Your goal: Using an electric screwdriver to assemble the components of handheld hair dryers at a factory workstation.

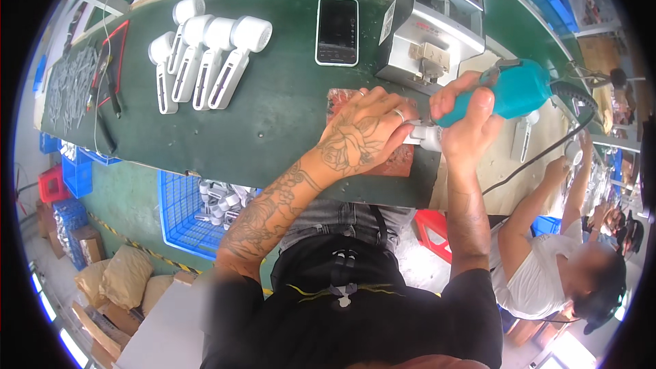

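My left hand (362, 130) is closed over a white handheld device (429, 137), pressing it down on a worn red pad (398, 164). The device is mostly hidden under my fingers; its round end shows at the right. In my right hand (466, 119) is a teal electric screwdriver (514, 90), gripped around its body. Its tip points left at the device, and my hand hides the contact. Up the table to the left lie several white handheld devices (222, 76) with round heads, side by side.
A phone (337, 31) and a grey boxy machine (437, 24) stand at the back. Grey strips (72, 89) are heaped at far left. A blue basket (179, 232) of white parts sits below the table. A co-worker (540, 266) works at right; the screwdriver's black cable (540, 156) runs nearby.
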### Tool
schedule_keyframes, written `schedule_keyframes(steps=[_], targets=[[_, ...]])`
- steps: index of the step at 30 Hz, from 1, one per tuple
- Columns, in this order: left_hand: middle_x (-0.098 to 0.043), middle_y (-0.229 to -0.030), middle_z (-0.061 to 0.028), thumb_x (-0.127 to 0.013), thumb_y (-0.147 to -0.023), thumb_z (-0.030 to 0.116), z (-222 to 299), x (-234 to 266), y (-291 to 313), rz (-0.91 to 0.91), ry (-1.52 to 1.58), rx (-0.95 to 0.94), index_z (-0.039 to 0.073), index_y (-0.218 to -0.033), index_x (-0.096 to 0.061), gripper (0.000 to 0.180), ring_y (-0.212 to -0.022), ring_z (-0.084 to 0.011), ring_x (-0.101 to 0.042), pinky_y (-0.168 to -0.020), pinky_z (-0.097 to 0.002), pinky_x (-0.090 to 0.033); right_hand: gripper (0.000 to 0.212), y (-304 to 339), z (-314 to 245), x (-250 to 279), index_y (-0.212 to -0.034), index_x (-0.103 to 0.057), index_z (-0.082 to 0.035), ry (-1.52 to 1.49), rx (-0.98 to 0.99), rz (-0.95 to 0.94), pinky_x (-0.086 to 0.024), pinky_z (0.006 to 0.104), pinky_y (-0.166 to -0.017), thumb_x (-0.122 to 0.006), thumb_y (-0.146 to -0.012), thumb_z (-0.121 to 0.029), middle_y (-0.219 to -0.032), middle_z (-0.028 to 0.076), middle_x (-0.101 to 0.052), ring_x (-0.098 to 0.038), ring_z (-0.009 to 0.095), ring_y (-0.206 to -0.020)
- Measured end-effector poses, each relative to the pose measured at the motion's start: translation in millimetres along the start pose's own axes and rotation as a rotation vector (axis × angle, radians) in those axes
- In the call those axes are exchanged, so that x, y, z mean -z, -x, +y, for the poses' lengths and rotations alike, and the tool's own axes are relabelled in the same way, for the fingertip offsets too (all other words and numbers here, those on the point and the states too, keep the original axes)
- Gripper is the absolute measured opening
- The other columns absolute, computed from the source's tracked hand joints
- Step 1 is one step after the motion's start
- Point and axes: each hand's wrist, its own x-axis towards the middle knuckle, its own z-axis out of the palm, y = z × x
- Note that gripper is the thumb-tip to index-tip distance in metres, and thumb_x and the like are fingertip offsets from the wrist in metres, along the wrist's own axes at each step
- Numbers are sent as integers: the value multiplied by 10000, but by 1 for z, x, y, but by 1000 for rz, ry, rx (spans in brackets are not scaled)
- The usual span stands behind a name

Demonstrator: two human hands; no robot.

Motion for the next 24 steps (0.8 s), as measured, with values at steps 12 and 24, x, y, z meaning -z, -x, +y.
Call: schedule_keyframes(steps=[12,24], targets=[[-684,-1134,-60,-639,-931,173,-6,-1,2,-8,96,-11,110,-1129,-670,210,-1014,-300,-614,-940,-451,-475,387,-55,12,-17,-1011,-592,13,7,293,82,-462,281,-583,-591,-1043,-373,-696,51,-599,-593,141,-618],[-681,-1200,-54,-628,-933,185,-3,5,3,-42,33,20,111,-1155,-677,239,-1032,-309,-608,-954,-447,-476,388,-19,-15,-10,-1069,-591,25,-26,61,70,-467,294,-577,-580,-1049,-362,-696,62,-584,-580,154,-622]])
